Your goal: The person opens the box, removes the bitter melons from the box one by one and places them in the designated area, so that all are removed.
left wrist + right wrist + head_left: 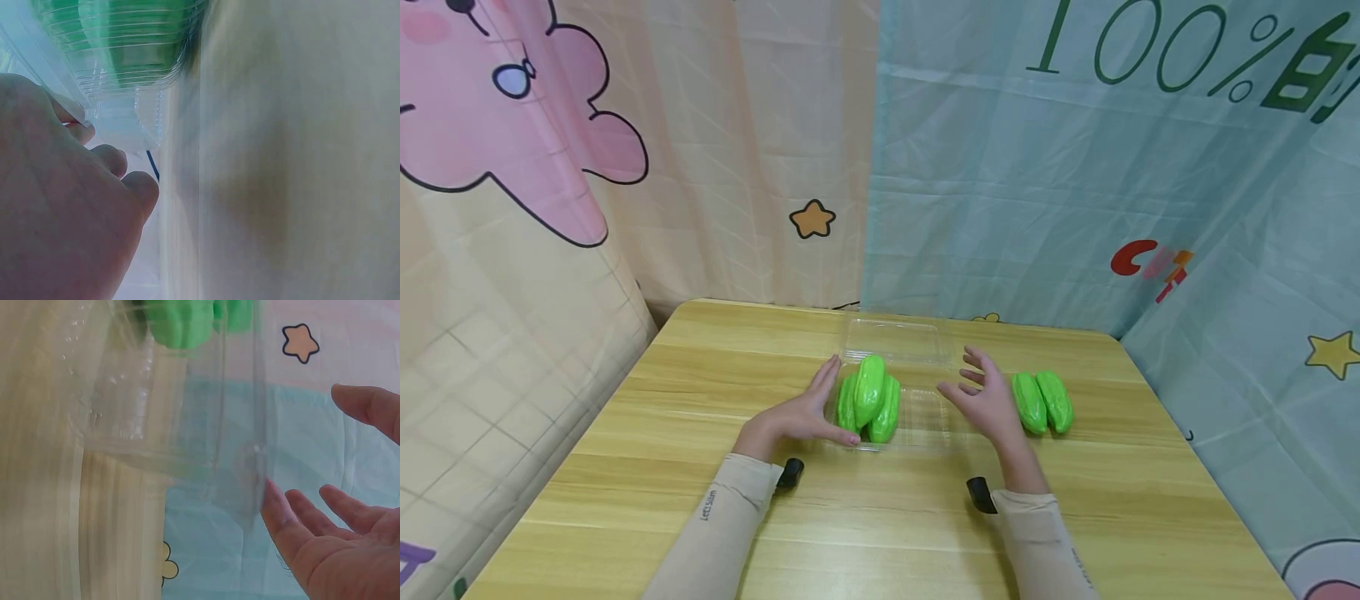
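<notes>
A clear plastic clamshell box (925, 421) lies on the table, its lid (892, 340) folded back. Bright green, ridged, elongated fruits (869, 390) are piled in its left half, one resting on top of others. My left hand (796, 417) holds the box's left end, thumb at the front corner and fingers along the side; in the left wrist view, fingertips meet the rim. My right hand (988, 402) is spread beside the right end, holding nothing. In the right wrist view, one of its fingers (278, 506) is at or very near the rim.
Two more green fruits (1043, 402) lie side by side on the wooden table (880, 533), right of my right hand. Printed curtains (760, 167) hang behind and beside the table.
</notes>
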Demonstrator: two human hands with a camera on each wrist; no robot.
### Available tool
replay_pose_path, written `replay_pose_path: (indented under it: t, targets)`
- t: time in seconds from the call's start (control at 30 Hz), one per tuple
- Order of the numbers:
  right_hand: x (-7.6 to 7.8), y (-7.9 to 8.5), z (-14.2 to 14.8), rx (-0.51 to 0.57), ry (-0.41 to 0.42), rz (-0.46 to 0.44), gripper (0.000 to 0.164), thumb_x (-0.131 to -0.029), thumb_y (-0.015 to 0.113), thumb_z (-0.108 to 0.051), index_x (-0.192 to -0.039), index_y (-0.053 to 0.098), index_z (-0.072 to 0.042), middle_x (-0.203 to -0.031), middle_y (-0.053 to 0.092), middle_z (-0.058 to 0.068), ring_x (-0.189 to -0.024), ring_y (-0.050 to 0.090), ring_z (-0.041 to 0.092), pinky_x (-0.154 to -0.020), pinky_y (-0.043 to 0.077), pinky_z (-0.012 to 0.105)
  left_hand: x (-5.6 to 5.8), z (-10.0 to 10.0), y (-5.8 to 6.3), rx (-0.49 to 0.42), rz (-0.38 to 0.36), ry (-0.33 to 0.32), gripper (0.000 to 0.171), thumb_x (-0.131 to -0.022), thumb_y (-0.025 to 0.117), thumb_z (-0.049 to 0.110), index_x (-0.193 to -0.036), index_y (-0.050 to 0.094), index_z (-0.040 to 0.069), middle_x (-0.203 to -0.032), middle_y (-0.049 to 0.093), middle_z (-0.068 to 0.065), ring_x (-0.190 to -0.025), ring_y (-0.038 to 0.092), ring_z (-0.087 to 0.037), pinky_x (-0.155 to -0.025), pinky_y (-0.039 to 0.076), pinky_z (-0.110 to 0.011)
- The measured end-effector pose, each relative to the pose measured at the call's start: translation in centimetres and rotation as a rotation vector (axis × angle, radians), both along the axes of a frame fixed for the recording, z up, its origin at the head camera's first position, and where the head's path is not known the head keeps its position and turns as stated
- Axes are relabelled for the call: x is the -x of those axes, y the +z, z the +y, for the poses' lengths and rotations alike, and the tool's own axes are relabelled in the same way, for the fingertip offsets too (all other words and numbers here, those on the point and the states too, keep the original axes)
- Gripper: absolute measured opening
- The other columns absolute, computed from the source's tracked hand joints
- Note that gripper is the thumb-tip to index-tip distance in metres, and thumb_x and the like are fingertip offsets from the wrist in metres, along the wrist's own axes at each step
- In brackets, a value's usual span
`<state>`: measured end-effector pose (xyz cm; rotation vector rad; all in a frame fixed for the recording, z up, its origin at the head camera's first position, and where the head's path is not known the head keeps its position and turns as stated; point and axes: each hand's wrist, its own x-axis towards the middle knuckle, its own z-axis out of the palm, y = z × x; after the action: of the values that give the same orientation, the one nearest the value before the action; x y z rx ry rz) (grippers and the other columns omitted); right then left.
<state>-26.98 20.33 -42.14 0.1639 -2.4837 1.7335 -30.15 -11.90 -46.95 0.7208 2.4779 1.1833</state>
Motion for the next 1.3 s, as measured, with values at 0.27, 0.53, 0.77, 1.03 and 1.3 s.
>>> replay_pose_path:
  t: [0.27, 0.53, 0.77, 1.03, 1.3]
  targets:
    - [0.0, -0.3, -1.0, -0.035, 0.051, -0.027, 0.082, -0.090, 0.079, -0.022, -0.156, 0.033, -0.009, -0.154, 0.039, 0.019, -0.132, 0.048, 0.041, -0.100, 0.049, 0.051, 0.0, 0.0, 0.1, 0.005, -0.003, -0.003, 0.145, -0.070, 0.090, 0.051, -0.160, -0.017, 0.012, -0.165, -0.024, -0.007, -0.151, -0.009, -0.034, -0.119, 0.011, -0.053]
    - [0.1, -0.9, -2.2, -0.058, 0.096, -0.064, 0.081, -0.089, 0.080, -0.023, -0.155, 0.035, -0.010, -0.153, 0.041, 0.019, -0.132, 0.049, 0.039, -0.097, 0.051, 0.050, -0.1, -0.1, 0.2, -0.002, -0.008, -0.003, 0.145, -0.070, 0.090, 0.050, -0.160, -0.017, 0.012, -0.165, -0.024, -0.007, -0.151, -0.009, -0.033, -0.119, 0.011, -0.053]
    - [-0.1, -1.5, -3.5, -0.059, 0.121, -0.089, 0.079, -0.088, 0.080, -0.020, -0.153, 0.038, -0.009, -0.151, 0.043, 0.021, -0.129, 0.052, 0.039, -0.094, 0.053, 0.049, -0.1, -0.1, 0.1, -0.004, -0.009, 0.000, 0.145, -0.070, 0.090, 0.050, -0.160, -0.017, 0.013, -0.165, -0.023, -0.007, -0.151, -0.009, -0.034, -0.119, 0.011, -0.054]
    - [-0.4, -2.0, -4.6, -0.088, 0.139, -0.101, 0.078, -0.089, 0.079, -0.020, -0.154, 0.038, -0.009, -0.151, 0.044, 0.021, -0.128, 0.053, 0.037, -0.093, 0.054, 0.050, -0.2, 0.0, 0.3, 0.002, -0.003, 0.001, 0.144, -0.070, 0.090, 0.050, -0.160, -0.017, 0.014, -0.165, -0.023, -0.008, -0.151, -0.007, -0.036, -0.118, 0.013, -0.056]
    - [-0.6, -2.2, -5.4, -0.119, 0.157, -0.106, 0.079, -0.087, 0.081, -0.020, -0.153, 0.039, -0.005, -0.147, 0.048, 0.019, -0.126, 0.055, 0.037, -0.093, 0.054, 0.049, -0.2, 0.0, 0.4, 0.003, -0.008, -0.005, 0.144, -0.071, 0.090, 0.050, -0.160, -0.017, 0.014, -0.165, -0.023, -0.008, -0.150, -0.008, -0.036, -0.118, 0.013, -0.057]
